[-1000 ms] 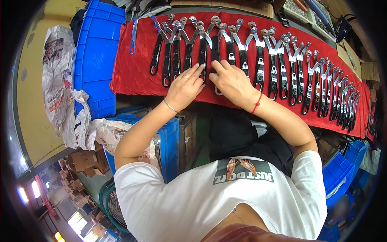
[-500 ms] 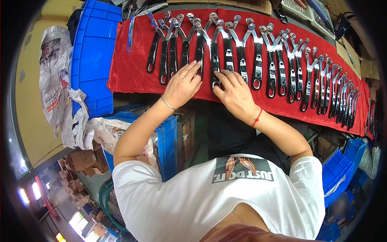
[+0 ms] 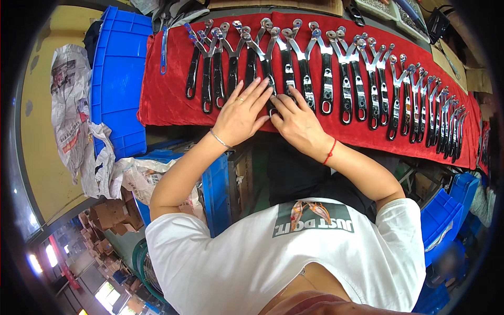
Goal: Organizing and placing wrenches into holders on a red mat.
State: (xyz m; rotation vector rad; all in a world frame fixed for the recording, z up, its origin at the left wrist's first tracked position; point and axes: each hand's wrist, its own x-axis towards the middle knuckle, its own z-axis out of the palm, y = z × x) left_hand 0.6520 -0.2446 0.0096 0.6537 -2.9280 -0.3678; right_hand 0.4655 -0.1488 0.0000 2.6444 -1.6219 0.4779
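Observation:
Black-handled tools with shiny Y-shaped metal heads lie side by side in a long row, handles toward me. My left hand lies palm down with its fingers stretched out over the lower handles near the row's left part. Close beside it, my right hand has its fingers slightly bent and apart, fingertips resting at the lower end of one black handle. Both hands touch this handle, and their fingers partly hide it. Neither hand lifts anything.
A red velvet cloth covers the bench under the tools. A small blue-handled tool lies at its left end. A blue crate and crumpled newspaper are on the left. Trays of small parts sit at the back right.
My left hand has slid right along the row, its fingers now over the handle by my right hand. My right hand's fingertips have moved slightly left. The whole view has shifted a little.

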